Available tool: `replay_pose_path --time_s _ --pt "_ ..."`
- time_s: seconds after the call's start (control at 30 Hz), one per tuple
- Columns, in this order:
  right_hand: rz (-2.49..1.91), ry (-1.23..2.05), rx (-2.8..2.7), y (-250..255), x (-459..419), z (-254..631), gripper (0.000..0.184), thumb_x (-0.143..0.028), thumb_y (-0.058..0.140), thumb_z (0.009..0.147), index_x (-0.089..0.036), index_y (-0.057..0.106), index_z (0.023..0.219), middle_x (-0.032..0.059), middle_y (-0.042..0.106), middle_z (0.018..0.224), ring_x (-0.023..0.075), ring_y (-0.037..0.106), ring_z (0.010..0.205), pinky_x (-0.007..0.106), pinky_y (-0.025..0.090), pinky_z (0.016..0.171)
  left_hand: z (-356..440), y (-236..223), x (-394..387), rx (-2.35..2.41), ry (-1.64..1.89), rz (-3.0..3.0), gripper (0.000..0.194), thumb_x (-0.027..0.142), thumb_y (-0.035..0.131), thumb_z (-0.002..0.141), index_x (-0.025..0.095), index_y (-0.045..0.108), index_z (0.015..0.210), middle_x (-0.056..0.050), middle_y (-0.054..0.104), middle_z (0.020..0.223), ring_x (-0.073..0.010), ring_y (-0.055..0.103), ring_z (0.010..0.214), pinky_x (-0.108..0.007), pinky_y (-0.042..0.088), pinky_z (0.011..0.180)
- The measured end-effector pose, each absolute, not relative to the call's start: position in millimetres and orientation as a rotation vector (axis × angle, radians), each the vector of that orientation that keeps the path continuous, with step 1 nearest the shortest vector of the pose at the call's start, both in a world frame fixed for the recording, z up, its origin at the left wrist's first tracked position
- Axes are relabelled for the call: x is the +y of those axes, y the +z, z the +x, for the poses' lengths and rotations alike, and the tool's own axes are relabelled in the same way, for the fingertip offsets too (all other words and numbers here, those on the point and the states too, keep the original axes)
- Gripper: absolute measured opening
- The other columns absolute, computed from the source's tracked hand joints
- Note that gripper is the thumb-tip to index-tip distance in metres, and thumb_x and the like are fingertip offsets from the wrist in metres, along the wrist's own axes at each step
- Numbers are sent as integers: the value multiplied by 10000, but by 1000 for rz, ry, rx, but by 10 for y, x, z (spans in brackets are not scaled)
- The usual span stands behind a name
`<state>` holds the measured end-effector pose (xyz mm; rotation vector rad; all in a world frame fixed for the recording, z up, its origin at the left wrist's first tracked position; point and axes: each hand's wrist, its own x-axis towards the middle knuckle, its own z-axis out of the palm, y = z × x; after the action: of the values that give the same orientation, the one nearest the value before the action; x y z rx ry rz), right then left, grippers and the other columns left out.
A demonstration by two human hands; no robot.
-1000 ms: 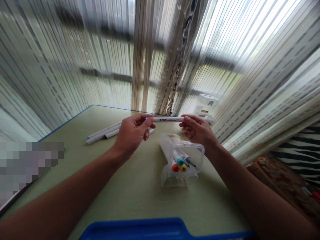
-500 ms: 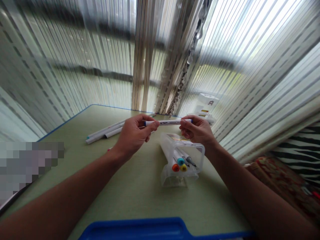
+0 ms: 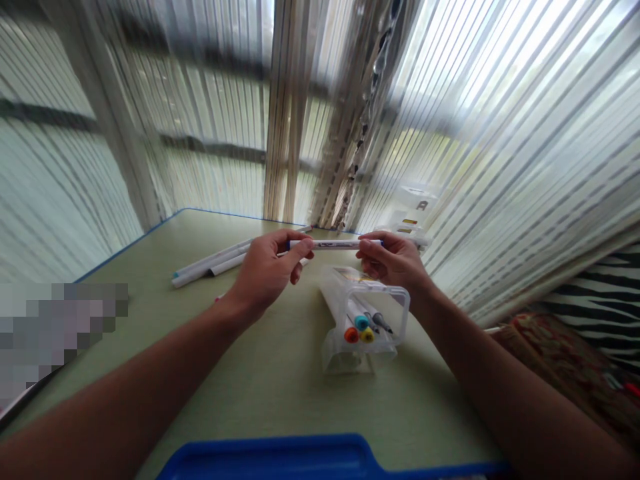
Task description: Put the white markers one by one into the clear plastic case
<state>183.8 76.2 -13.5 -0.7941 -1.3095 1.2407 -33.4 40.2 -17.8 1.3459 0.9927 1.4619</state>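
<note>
A white marker (image 3: 336, 245) with blue ends is held level above the table, stretched between both hands. My left hand (image 3: 273, 267) pinches its left end between thumb and fingers. At the other end, my right hand (image 3: 395, 259) grips it the same way. Below and in front of the right hand lies a clear plastic case (image 3: 335, 300), its open end facing me. Inside are several markers, with an orange-red cap (image 3: 351, 335), a teal cap (image 3: 361, 323) and a yellow cap (image 3: 367, 335) showing, plus grey tips.
Several white markers (image 3: 215, 260) lie on the pale green table (image 3: 280, 400) beyond my left forearm. Another clear plastic piece (image 3: 407, 223) stands at the back right. A blue tray edge (image 3: 275, 457) runs along the front. Striped curtains (image 3: 220, 133) hang behind.
Both hands keep the marker in nearly the same place, with only a very slight shift. The curtains look a little different in their folds. The case and loose markers stay put.
</note>
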Motion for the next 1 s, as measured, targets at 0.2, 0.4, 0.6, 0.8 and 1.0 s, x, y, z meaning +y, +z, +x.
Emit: replay_pose_path --time_s 0.2,0.4,0.6,0.8,1.0 --pt "-766 1282 -1299 -124 762 1839 249 -341 880 686 -181 752 826 20 733 671 72 573 430 170 343 357 -328 -180 418 965 1474 1284 178 263 681 862 104 689 942 -36 669 759 -56 483 436 -203 389 411" --pt "-769 1321 -1281 -99 767 1849 285 -381 850 700 -175 766 879 32 750 701 76 570 433 178 338 346 -320 -168 422 934 1486 1192 164 231 625 892 105 672 986 -46 676 766 -64 499 428 -210 398 411" --pt "-778 1331 -1269 -83 769 1852 279 -393 814 721 -171 762 883 41 759 715 77 567 429 181 342 347 -321 -167 421 884 1477 1088 178 247 602 906 106 676 986 -57 679 759 -74 502 422 -217 402 410" --pt "-793 1351 -1255 -80 769 1860 271 -390 775 753 -169 759 909 42 761 734 83 568 442 190 344 354 -321 -149 406 872 1469 1050 192 249 587 915 101 678 999 -65 679 758 -81 501 432 -222 401 417" --pt "-774 1386 -1229 -83 778 1869 266 -377 762 763 -157 762 913 44 761 724 80 570 445 183 349 362 -321 -149 411 873 1460 1056 201 240 574 912 95 674 1010 -61 677 748 -82 499 429 -221 394 415"
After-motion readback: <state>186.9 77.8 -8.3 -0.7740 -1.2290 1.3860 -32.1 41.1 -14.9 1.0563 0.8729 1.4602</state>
